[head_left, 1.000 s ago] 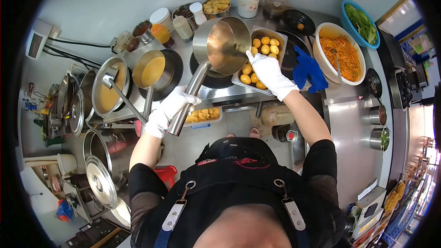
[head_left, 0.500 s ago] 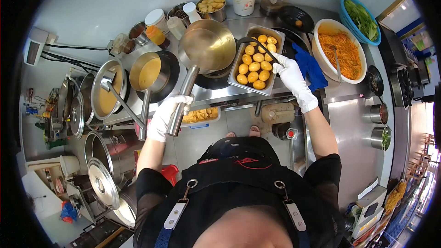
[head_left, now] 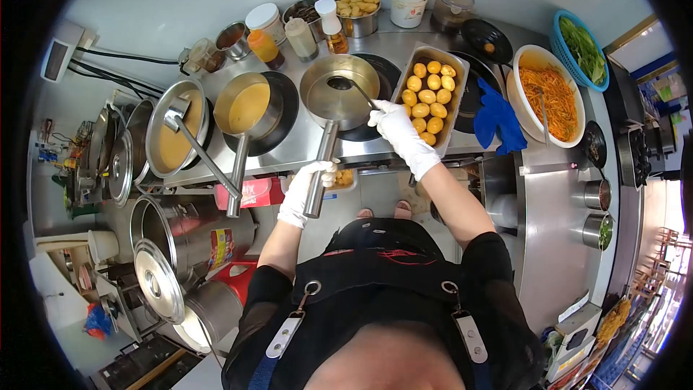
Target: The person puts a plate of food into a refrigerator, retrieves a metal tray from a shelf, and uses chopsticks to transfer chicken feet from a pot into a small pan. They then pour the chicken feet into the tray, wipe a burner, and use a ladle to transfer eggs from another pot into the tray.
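My gloved left hand [head_left: 307, 191] is closed round the long handle of a steel saucepan [head_left: 324, 112] at the middle of the stove. In my gloved right hand [head_left: 404, 136] is the thin handle of a black ladle [head_left: 339, 82], whose bowl is inside the saucepan. Just right of the pan, a steel tray [head_left: 455, 112] holds several brown-yellow eggs [head_left: 430, 96], and my right wrist is close to its near left corner. A smaller saucepan of yellowish liquid [head_left: 249, 108] stands to the left on a black burner.
Further left, a wide pan [head_left: 151, 146] of similar liquid has a long-handled dipper [head_left: 189, 133] in it. Sauce bottles [head_left: 301, 38] and tubs line the wall. A blue cloth [head_left: 498, 117], a bowl of shredded carrot [head_left: 552, 101] and a basket of greens [head_left: 581, 47] are on the right.
The saucepan has come down from its raised position to stove level. My right hand has moved the ladle left, from over the eggs into the saucepan.
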A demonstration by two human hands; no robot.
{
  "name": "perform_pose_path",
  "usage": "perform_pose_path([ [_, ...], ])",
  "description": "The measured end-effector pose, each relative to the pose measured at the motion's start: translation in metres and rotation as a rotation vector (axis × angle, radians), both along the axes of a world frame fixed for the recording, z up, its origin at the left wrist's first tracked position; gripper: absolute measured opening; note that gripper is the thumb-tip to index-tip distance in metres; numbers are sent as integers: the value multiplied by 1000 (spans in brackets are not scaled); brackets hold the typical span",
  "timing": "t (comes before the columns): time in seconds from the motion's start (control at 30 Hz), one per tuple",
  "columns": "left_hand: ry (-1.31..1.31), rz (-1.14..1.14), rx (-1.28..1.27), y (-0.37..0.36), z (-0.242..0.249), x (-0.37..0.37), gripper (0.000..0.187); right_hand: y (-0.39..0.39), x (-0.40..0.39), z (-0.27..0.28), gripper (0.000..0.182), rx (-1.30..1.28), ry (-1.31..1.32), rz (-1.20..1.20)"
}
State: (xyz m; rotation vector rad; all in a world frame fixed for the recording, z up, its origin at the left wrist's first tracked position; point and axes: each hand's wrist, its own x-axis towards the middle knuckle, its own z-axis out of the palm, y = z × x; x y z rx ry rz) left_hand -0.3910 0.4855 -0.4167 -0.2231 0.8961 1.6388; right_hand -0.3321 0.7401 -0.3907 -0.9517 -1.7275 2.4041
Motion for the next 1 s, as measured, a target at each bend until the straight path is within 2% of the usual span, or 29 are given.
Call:
perform_pose_path([
  [0.1, 8, -2, -22, 1, 0, 6, 23, -11, 1, -1, 24, -372, -54, -68],
  [0.13, -29, 11, 9, 0, -6, 5, 35, -12, 1, -3, 22, -456, -60, -89],
  [0.17, -25, 1, 12, -2, -12, 3, 35, -12, 2, -6, 21, -540, -68, -116],
  [0.37, -1, -49, -21, -6, -23, -6, 35, -12, 0, -13, 19, -773, -54, -182],
  [0.47, 80, -134, -137, -1, -22, -11, 41, -8, 2, -19, 16, -911, -24, -205],
  [0.57, 161, -28, -316, 7, -4, -13, 41, -1, 5, -16, 16, -1061, 40, -176],
  [0.6, 236, -9, -329, 1, -22, -22, 43, 2, 8, -14, 16, -1072, 56, -187],
  [0.63, 294, 58, -517, -15, -64, -37, 37, 3, 10, -13, 15, -1061, 94, -180],
  [0.7, 657, 352, -659, -16, -29, -30, 27, 6, 14, -2, 16, -1030, 151, -166],
  [0.77, 766, 571, -639, -18, -12, -25, 16, 12, 14, -9, 17, -1062, 188, -146],
  [1.0, 887, 362, -466, 13, 43, -6, 15, 4, 23, 6, 19, -964, 211, -218],
])
